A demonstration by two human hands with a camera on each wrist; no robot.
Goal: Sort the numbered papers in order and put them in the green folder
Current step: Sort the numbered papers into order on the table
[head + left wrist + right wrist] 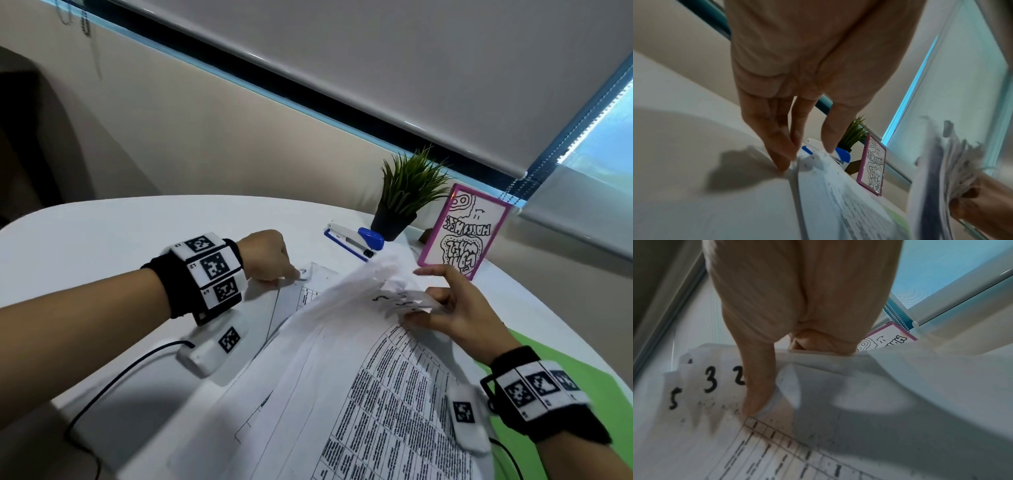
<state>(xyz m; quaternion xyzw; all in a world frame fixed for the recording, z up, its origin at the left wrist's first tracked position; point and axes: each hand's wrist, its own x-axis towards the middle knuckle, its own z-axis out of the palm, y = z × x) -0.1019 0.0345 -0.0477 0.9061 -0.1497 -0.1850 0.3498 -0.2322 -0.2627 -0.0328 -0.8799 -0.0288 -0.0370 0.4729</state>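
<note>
On the left, our left hand [265, 255] curls down onto the far corner of a single sheet [308, 284] lying flat on the table [102, 233], fingertips [784, 165] pinching its edge. To the right, our right hand [452, 308] holds a fanned stack of papers [359, 342] by its far end, thumb on top near the numbers 5, 3 and 2, the stack running near to far. The single sheet lies left of the stack, nearer our left hand. The green folder [599, 387] sits at the right edge, beneath our right wrist.
</note>
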